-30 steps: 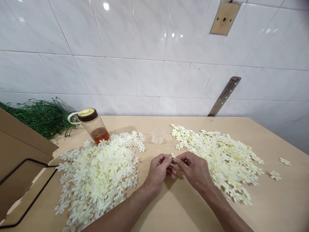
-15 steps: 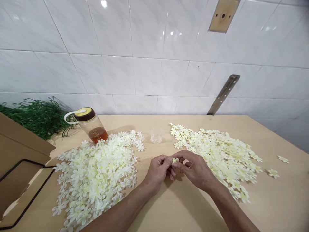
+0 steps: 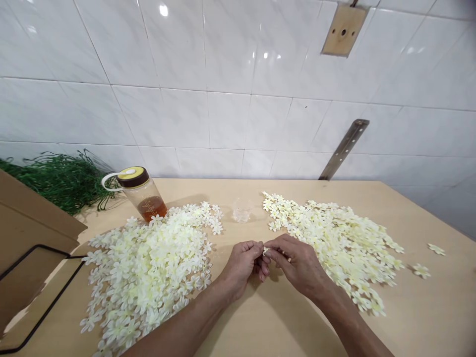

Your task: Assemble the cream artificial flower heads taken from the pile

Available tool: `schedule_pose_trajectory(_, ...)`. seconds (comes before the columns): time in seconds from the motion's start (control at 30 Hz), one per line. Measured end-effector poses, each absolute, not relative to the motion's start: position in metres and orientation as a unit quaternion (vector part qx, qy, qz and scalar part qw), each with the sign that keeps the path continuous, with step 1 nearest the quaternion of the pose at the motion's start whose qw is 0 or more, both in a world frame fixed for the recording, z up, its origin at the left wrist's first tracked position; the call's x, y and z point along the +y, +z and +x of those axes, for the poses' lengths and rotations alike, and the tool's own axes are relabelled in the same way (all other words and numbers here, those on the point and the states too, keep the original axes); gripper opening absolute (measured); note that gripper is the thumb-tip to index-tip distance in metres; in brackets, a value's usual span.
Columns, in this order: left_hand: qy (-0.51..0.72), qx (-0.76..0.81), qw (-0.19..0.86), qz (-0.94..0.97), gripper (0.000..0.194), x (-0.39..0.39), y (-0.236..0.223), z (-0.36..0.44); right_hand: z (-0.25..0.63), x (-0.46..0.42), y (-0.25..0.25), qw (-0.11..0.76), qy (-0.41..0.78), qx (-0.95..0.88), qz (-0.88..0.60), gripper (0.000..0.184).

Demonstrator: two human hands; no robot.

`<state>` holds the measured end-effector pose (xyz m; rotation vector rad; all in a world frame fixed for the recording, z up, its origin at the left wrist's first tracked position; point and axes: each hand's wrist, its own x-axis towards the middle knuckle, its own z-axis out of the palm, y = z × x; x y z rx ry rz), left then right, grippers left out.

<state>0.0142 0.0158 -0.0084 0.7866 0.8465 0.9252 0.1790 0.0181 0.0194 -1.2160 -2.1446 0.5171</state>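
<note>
Head view: my left hand (image 3: 240, 265) and right hand (image 3: 299, 260) meet in front of me, just above the table (image 3: 427, 317). Both are closed in a pinch, thumb against finger, gripping one small flower (image 3: 266, 251) between them. My fingertips hide most of it; only a pale bit shows, so I can't tell how its petals lie. The other fingers of my left hand curl loosely beneath.

To the left of my left wrist lies a thick heap (image 3: 148, 272) of whitish-yellow flowers. Beside my right hand, a broader spread (image 3: 345, 248) of yellower ones runs away to the right, with two strays (image 3: 421, 270) lying apart beyond it. Past my hands, between the two piles, sits a clear cup (image 3: 242, 210).

A bottle (image 3: 143, 198) of amber liquid, with a yellow and brown lid, stands at the far edge of the heap. Further left are green stems (image 3: 63, 181), some cardboard (image 3: 29, 218) and a black wire frame (image 3: 52, 249). A metal bracket (image 3: 345, 148) is on the tiled wall (image 3: 223, 49).
</note>
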Motion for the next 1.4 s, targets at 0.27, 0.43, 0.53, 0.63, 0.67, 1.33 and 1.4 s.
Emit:
schedule_pose_trajectory(0.27,0.467,0.384,0.715,0.351,0.029,0.014,-0.006,0.018,0.177,0.018,0.011,0.3,0.175,-0.806,-0.479,0.02)
schedule_pose_trajectory(0.43,0.456,0.388,0.724,0.344,0.032,0.015,-0.008,0.016,0.176,0.017,0.012,0.31,0.154,-0.811,-0.472,0.022)
schedule_pose_trajectory(0.53,0.463,0.405,0.707,0.349,0.037,0.014,-0.008,0.018,0.174,0.015,0.011,0.307,0.152,-0.8,-0.493,0.026)
schedule_pose_trajectory(0.63,0.476,0.402,0.7,0.349,0.039,0.013,-0.009,0.021,0.172,0.014,0.01,0.299,0.158,-0.782,-0.523,0.031)
schedule_pose_trajectory(0.67,0.48,0.399,0.7,0.347,0.04,0.013,-0.009,0.021,0.171,0.014,0.009,0.296,0.163,-0.776,-0.532,0.032)
schedule_pose_trajectory(1.33,0.488,0.362,0.702,0.371,0.031,0.017,-0.015,0.021,0.174,0.022,0.004,0.349,0.23,-0.731,-0.539,0.031)
schedule_pose_trajectory(1.4,0.49,0.366,0.696,0.377,0.03,0.017,-0.015,0.022,0.173,0.022,0.001,0.355,0.226,-0.735,-0.532,0.028)
